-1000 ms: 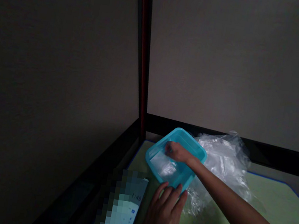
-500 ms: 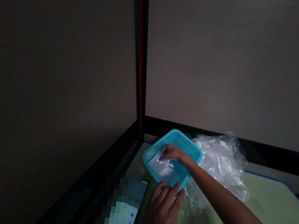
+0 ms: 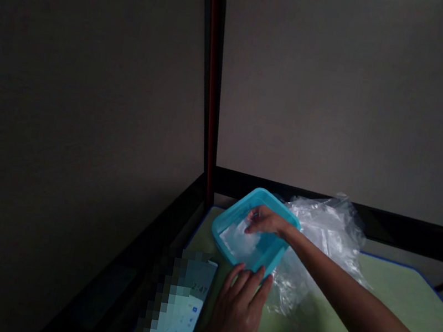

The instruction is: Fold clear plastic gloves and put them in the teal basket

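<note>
A turquoise plastic tray [image 3: 223, 219] sits on the table near the wall corner. Inside it lies a thin clear plastic bag [image 3: 237, 242], flat against the bottom. My right hand [image 3: 265, 220] reaches into the tray, its thumb and fingers pinched on the bag's upper part. At the tray's near corner, my left hand [image 3: 238, 309] has its fingertips hooked over the rim; its thumb is out of sight. Right of the tray, partly behind my right forearm, spreads a loose heap of clear plastic bags [image 3: 327, 227].
A phone [image 3: 181, 316] showing a running timer lies left of my left hand, partly pixelated. The green tabletop [image 3: 390, 294] with a blue edge extends to the right. Walls with dark trim [image 3: 388, 226] stand close behind and on the left.
My right hand has moved slightly right and up inside the tray, with the bag's pinched part lifting. My left hand stays on the rim. The view has shifted a little.
</note>
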The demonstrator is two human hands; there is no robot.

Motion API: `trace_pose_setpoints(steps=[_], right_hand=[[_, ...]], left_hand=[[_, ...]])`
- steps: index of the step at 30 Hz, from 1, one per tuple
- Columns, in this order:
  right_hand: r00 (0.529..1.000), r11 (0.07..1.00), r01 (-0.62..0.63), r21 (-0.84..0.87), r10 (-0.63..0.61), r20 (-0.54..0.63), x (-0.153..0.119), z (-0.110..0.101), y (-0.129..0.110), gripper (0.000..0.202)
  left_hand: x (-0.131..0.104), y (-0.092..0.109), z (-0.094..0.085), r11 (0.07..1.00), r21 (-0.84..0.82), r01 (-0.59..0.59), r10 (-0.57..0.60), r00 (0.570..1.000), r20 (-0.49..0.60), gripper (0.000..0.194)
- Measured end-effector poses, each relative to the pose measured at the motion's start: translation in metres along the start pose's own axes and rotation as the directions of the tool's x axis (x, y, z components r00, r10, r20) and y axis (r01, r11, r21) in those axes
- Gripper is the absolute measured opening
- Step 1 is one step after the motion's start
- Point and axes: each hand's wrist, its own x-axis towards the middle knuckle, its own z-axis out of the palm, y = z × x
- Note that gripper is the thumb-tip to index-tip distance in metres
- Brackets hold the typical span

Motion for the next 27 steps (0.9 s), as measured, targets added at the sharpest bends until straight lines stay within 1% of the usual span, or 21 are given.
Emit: trace_pose_setpoints(steps=[2, 5, 7, 9, 10, 13, 15, 17, 22, 27], right_hand=[[0.999, 0.993, -0.009, -0.115, 0.005, -0.035, -0.003, -0.013, -0.004, 0.016], [0.993, 0.951, -0.024, -0.307, -0.013, -0.117, -0.01, -0.026, -0.013, 0.01], [0.983, 0.904, -0.042, -0.426, -0.039, -0.18, -0.016, -0.026, -0.02, 0.011], [0.974, 0.846, -0.062, -0.529, -0.065, -0.218, -0.022, -0.019, -0.026, 0.018], [0.973, 0.818, -0.066, -0.572, -0.074, -0.218, -0.024, -0.014, -0.029, 0.021], [0.985, 0.748, -0.044, -0.663, -0.079, -0.154, -0.029, 0.007, -0.033, 0.027], [0.993, 0.719, -0.024, -0.695, -0.063, -0.1, -0.029, 0.018, -0.033, 0.028], [0.998, 0.702, -0.006, -0.712, -0.04, -0.048, -0.03, 0.025, -0.032, 0.029], [0.996, 0.702, 0.073, -0.708, -0.009, 0.093, -0.038, 0.028, -0.029, 0.037], [0.979, 0.718, 0.139, -0.682, 0.006, 0.205, -0.043, 0.028, -0.027, 0.034]], left_hand=[[0.0, 0.0, 0.001, 1.0, -0.001, 0.0, 0.0, 1.0, -0.001, 0.035], [-0.001, 0.0, 0.0, 1.0, -0.003, -0.007, 0.007, 1.0, 0.014, 0.035], [-0.001, 0.0, 0.0, 1.0, -0.007, -0.01, 0.01, 1.0, 0.028, 0.035], [-0.001, 0.0, -0.001, 1.0, -0.009, -0.013, 0.014, 0.999, 0.041, 0.035], [-0.001, 0.0, -0.001, 1.0, -0.009, -0.013, 0.014, 0.999, 0.048, 0.035], [-0.001, -0.001, -0.002, 1.0, -0.005, -0.019, 0.019, 0.999, 0.048, 0.036], [-0.001, -0.001, -0.001, 1.0, -0.001, -0.021, 0.021, 0.999, 0.036, 0.036], [-0.001, -0.002, -0.001, 1.0, -0.001, -0.022, 0.022, 0.999, 0.029, 0.037], [-0.001, -0.002, 0.0, 1.0, 0.001, -0.008, 0.008, 1.0, 0.007, 0.038], [-0.001, -0.002, 0.001, 1.0, 0.003, -0.024, 0.024, 1.0, 0.005, 0.038]])
